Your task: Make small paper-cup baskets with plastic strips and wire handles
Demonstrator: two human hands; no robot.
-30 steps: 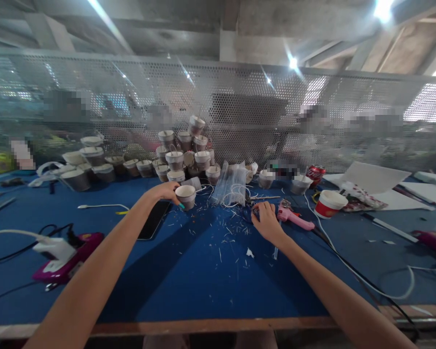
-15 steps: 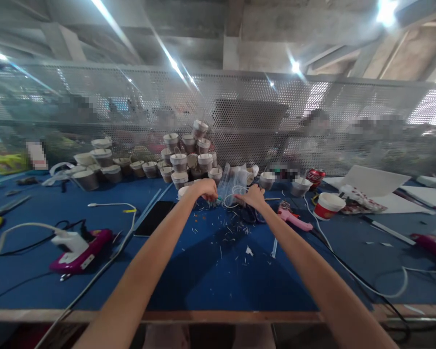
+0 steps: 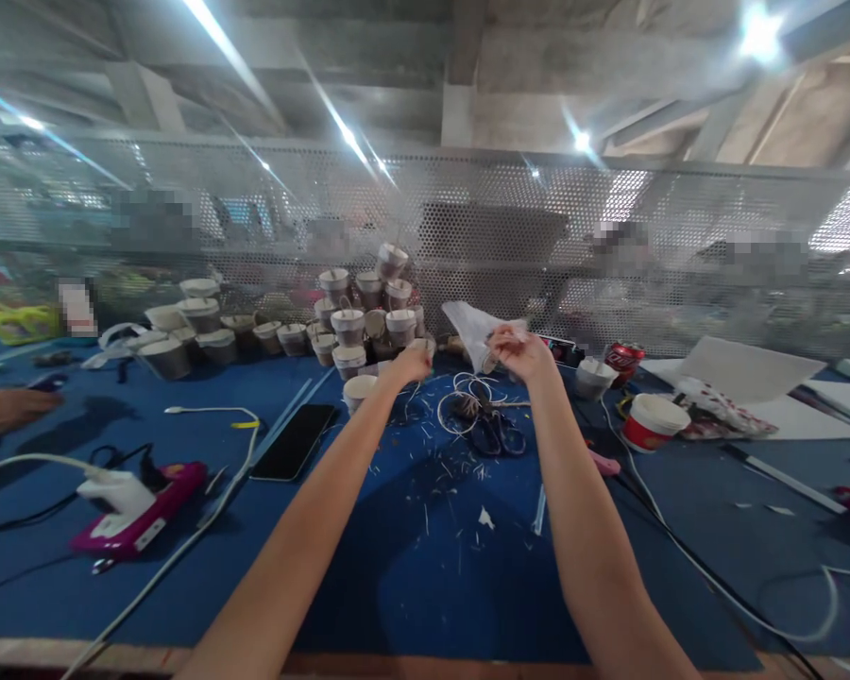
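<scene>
My right hand (image 3: 520, 351) is raised at the back of the table, fingers closed on a thin, whitish translucent sheet (image 3: 471, 326), perhaps a plastic bag, which hangs to its left. My left hand (image 3: 412, 365) is beside the pile of small grey cups (image 3: 348, 328), its fingers pinched together; what is between them, if anything, is too small to make out. Between and below the hands lie a loop of white cord (image 3: 445, 416) and dark-handled scissors (image 3: 500, 434). A white cup (image 3: 359, 392) stands just left of my left hand.
A phone (image 3: 294, 442) and a purple power strip (image 3: 142, 519) with cables lie on the left. Another person's hand (image 3: 14, 413) reaches in at the left edge. To the right are a pink glue gun (image 3: 602, 463), a red can (image 3: 621, 361) and a red-and-white cup (image 3: 653, 422). Scraps litter the middle.
My right hand has risen and now holds the whitish sheet up. The clear plastic between my hands no longer shows there. Another person's hand has come in at the left, over the yellow-handled scissors.
</scene>
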